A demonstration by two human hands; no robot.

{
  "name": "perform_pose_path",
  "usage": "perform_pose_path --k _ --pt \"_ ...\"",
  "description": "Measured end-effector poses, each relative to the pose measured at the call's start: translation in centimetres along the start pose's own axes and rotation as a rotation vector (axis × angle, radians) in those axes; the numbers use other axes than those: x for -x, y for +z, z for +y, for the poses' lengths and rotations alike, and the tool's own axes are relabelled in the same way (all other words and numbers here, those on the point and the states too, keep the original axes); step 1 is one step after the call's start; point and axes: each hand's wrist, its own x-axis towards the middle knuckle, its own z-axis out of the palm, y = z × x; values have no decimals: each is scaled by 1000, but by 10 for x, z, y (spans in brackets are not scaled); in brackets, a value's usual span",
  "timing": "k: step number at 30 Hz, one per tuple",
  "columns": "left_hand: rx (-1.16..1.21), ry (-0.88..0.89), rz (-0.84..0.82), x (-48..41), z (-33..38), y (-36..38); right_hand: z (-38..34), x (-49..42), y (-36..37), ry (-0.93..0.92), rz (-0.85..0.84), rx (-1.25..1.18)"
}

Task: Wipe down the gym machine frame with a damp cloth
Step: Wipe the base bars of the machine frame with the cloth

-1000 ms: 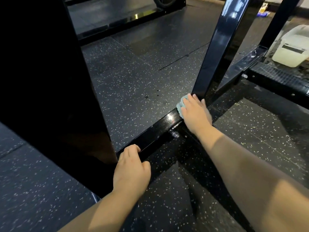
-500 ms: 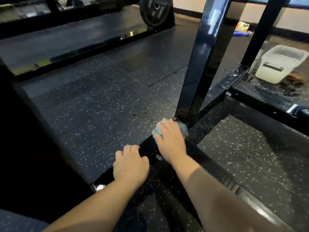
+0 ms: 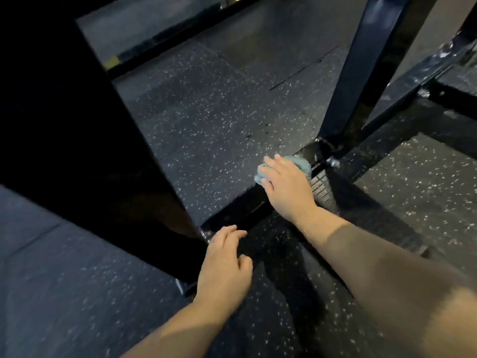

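Low down, cloth (image 3: 301, 163) pressed under flat right hand (image 3: 286, 188), on frame bar (image 3: 232, 214), left hand (image 3: 224, 270) relaxed.

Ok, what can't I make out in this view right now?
Head view:
- cloth: mostly hidden under the right hand.
- bar: the stretch under the cloth is covered.
- post: top cut off by the upper edge.
- panel at left: too dark for detail.
- left hand: fingertips blurred, contact with the bar unclear.

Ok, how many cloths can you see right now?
1: a blue cloth under the right hand, on the low bar beside the upright's foot. The hand hides part of it; no other cloth shows.
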Motion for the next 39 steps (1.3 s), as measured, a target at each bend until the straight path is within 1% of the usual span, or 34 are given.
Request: perform_pose_path --k 1,3,5,7,9,10,12,13,15,17,18,19,20,21,23,24,26,27,28,30,32,33,35,37,38,39 --pt "-2 -13 1 11 -10 -4 -19 7 6 -61 -12 -19" --pt "6 -16 39 26 -28 -13 -50 20 21 -149 30 -63" --pt "-3 -15 72 36 -40 -26 -74 30 30 -138 66 -173" --pt "-7 -27 93 42 -46 -39 -91 37 30 -64 51 -287" --pt "-18 16 124 49 -48 -53 -109 42 29 6 59 -337" --pt "-34 58 148 52 -47 -60 -119 42 26 64 0 -409" --pt "-64 133 192 57 -43 -72 -134 40 21 176 -193 -572" --pt "-78 162 213 59 -40 -78 -140 38 17 230 -257 -656" --pt "-130 213 250 63 -32 -91 -150 35 3 379 -354 -892" --pt "-212 285 293 66 -23 -104 -157 38 -17 554 -397 -1229" --pt "-263 325 313 68 -19 -111 -162 39 -30 596 -392 -1342" --pt "-323 386 332 69 -14 -118 -166 35 -43 591 -359 -1434" --pt "-392 474 362 69 -9 -126 -173 27 -59 537 -296 -1508" --pt "-458 554 397 69 -6 -131 -179 18 -76 458 -223 -1564" --pt "-556 661 500 69 5 -144 -190 2 -115 254 -134 -1705" --pt "-571 701 566 68 11 -154 -194 -7 -130 177 -121 -1766" --pt "-607 759 675 65 22 -174 -199 -12 -140 137 -124 -1827" --pt "-644 778 710 64 26 -183 -199 -10 -133 137 -133 -1847" --pt "-681 795 735 64 28 -192 -197 -5 -122 178 -175 -1855" --pt "-769 819 755 63 32 -206 -195 3 -101 341 -294 -1823" --pt "-846 818 754 64 35 -212 -194 6 -103 470 -306 -1715" --pt "-872 815 756 65 36 -214 -194 3 -116 486 -302 -1706" --pt "-926 812 777 64 36 -217 -201 -12 -160 342 -260 -1719" --pt "-962 810 808 61 34 -219 -210 -20 -202 112 -127 -1664" --pt "-967 812 820 60 34 -219 -213 -24 -209 13 -38 -1637" --pt "-973 816 832 59 32 -219 -217 -28 -216 -19 39 -1651"
